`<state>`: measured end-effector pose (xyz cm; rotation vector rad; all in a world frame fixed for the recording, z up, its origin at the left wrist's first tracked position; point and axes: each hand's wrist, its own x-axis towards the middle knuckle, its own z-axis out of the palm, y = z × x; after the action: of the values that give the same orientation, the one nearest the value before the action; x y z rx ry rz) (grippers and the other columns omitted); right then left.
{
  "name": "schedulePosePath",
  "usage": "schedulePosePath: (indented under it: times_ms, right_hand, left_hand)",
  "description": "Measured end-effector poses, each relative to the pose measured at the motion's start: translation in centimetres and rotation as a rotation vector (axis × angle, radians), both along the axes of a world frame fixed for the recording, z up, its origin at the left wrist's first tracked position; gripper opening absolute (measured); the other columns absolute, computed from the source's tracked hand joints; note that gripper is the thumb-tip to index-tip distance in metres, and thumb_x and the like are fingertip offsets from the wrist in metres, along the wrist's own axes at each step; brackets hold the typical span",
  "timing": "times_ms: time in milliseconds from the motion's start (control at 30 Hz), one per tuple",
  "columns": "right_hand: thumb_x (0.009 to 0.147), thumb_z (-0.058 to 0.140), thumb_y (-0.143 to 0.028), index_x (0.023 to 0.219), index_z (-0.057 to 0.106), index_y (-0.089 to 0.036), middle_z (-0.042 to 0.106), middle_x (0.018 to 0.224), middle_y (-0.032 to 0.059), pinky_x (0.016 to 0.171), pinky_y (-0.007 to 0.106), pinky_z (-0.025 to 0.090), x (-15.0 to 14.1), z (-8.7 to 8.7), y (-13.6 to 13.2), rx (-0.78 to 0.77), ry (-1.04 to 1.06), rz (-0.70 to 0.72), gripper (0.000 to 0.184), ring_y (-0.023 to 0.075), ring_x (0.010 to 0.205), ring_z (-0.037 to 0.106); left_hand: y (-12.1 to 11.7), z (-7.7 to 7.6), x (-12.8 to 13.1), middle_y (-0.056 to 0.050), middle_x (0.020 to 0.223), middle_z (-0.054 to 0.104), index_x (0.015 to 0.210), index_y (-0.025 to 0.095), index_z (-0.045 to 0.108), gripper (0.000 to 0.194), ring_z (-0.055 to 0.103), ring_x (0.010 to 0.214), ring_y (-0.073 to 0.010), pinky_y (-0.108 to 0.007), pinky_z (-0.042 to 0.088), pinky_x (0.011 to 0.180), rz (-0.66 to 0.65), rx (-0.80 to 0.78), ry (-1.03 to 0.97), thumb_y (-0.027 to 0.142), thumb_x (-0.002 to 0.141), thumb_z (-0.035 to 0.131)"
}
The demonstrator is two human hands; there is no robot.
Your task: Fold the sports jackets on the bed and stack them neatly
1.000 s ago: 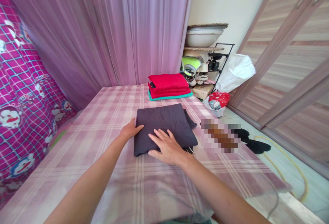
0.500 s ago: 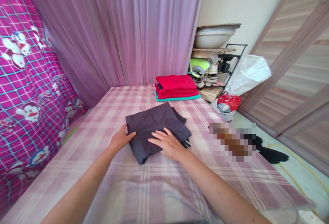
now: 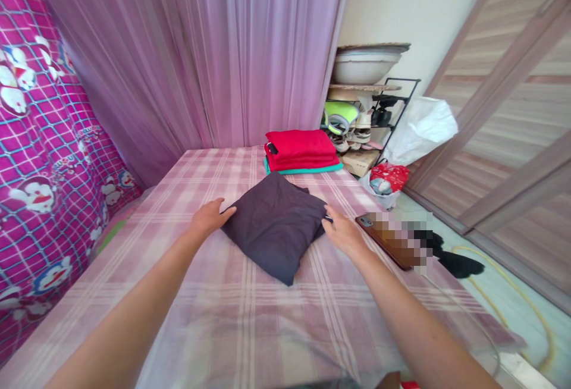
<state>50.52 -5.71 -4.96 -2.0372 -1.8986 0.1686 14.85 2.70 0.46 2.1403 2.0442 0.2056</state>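
A folded dark grey garment [image 3: 274,222] lies turned cornerwise on the checked bedspread [image 3: 214,323], one corner pointing towards me. At its left corner is my left hand [image 3: 209,217], open, the thumb reaching the cloth edge and the fingers apart from it. My right hand [image 3: 343,233] is at the right corner, thumb and fingers spread on either side of the edge, where a bit of white trim shows. Behind the garment sits a neat stack of folded red cloth [image 3: 301,148] with a teal piece [image 3: 312,169] at the bottom.
Right of my right hand lies a brown phone [image 3: 383,243], partly blurred out, with a cable. A shoe rack [image 3: 392,127] with basins on top, a white bag [image 3: 422,130] and a red bag [image 3: 392,178] stand beyond the bed. Purple curtains [image 3: 250,50] hang behind.
The grey garment has been turned on the bedspread, so a corner now points at me. My right hand moved from its top to its right corner. The view shifted slightly.
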Motion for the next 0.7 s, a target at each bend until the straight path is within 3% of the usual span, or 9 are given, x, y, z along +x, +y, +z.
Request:
schedulePosePath:
  times_ms: [67,133,233,333,400,467,567,633,700]
  right_hand:
    - [0.095,0.044,-0.042,0.145,0.046,-0.009,0.060,0.135,0.0206,0.103,0.044,0.044,-0.4,0.1,1.3,-0.047,0.025,-0.139,0.061,0.0308,0.123,0.058]
    - [0.091,0.053,-0.048,0.144,0.047,-0.008,0.060,0.133,0.0212,0.103,0.043,0.044,-1.0,0.0,2.8,-0.059,0.020,-0.154,0.067,0.0317,0.123,0.057]
    - [0.083,0.065,-0.034,0.141,0.050,-0.013,0.062,0.130,0.0170,0.102,0.037,0.043,-1.9,0.0,5.4,-0.050,0.053,-0.134,0.063,0.0269,0.121,0.058]
    - [0.082,0.061,-0.018,0.139,0.053,-0.018,0.062,0.128,0.0116,0.102,0.032,0.044,-2.3,0.5,8.0,0.044,0.118,-0.071,0.058,0.0212,0.117,0.059]
    - [0.083,0.056,-0.016,0.137,0.054,-0.019,0.059,0.133,0.0110,0.105,0.032,0.042,-2.5,1.0,9.2,0.151,0.131,-0.021,0.054,0.0203,0.121,0.056]
    - [0.087,0.053,-0.020,0.137,0.055,-0.018,0.054,0.139,0.0128,0.109,0.035,0.038,-2.6,1.1,9.6,0.212,0.114,-0.035,0.050,0.0223,0.128,0.050]
    - [0.093,0.049,-0.032,0.142,0.050,-0.015,0.045,0.148,0.0174,0.112,0.041,0.033,-3.0,0.7,8.8,0.164,0.048,-0.095,0.052,0.0281,0.138,0.040]
    - [0.096,0.046,-0.039,0.148,0.044,-0.016,0.039,0.154,0.0173,0.114,0.044,0.030,-3.5,0.4,7.7,0.092,-0.010,-0.055,0.057,0.0301,0.143,0.034]
    - [0.098,0.042,-0.044,0.151,0.040,-0.020,0.033,0.159,0.0153,0.115,0.048,0.027,-4.2,0.5,6.8,0.031,-0.058,0.017,0.058,0.0302,0.146,0.029]
  left_hand:
    - [1.2,-0.9,0.5,-0.017,0.135,0.062,0.134,0.015,0.055,0.066,0.060,0.122,-0.0308,-0.036,0.046,0.095,0.024,-0.109,-0.012,0.059,0.085,0.048]
    - [1.2,-1.7,1.0,-0.016,0.128,0.067,0.126,0.016,0.061,0.060,0.063,0.117,-0.0311,-0.035,0.048,0.091,0.012,-0.152,-0.001,0.058,0.085,0.049]
    - [-0.6,-2.1,1.2,-0.015,0.120,0.070,0.115,0.017,0.066,0.052,0.066,0.109,-0.0312,-0.035,0.049,0.083,-0.013,-0.156,0.040,0.055,0.084,0.048]
    - [-3.1,-1.9,0.7,-0.014,0.109,0.074,0.102,0.018,0.070,0.050,0.069,0.100,-0.0310,-0.034,0.048,0.077,-0.110,-0.223,0.061,0.059,0.081,0.050]
    - [-4.2,-1.4,0.1,-0.012,0.099,0.076,0.093,0.020,0.071,0.051,0.070,0.094,-0.0301,-0.034,0.048,0.074,-0.186,-0.308,0.066,0.064,0.080,0.048]
    - [-4.5,-1.0,-0.2,-0.011,0.097,0.076,0.092,0.021,0.072,0.055,0.070,0.093,-0.0307,-0.036,0.049,0.075,-0.166,-0.340,0.080,0.068,0.081,0.044]
    - [-3.4,-0.8,0.3,-0.013,0.121,0.070,0.118,0.019,0.067,0.060,0.064,0.113,-0.0322,-0.041,0.050,0.090,-0.092,-0.107,0.072,0.064,0.086,0.043]
    - [-2.3,-1.1,1.8,-0.014,0.140,0.059,0.135,0.017,0.057,0.060,0.054,0.129,-0.0300,-0.042,0.043,0.104,-0.180,0.108,0.036,0.055,0.090,0.043]
    - [-1.1,-1.7,4.0,-0.012,0.150,0.048,0.141,0.018,0.051,0.059,0.042,0.140,-0.0285,-0.044,0.034,0.114,-0.315,0.225,0.025,0.050,0.093,0.040]
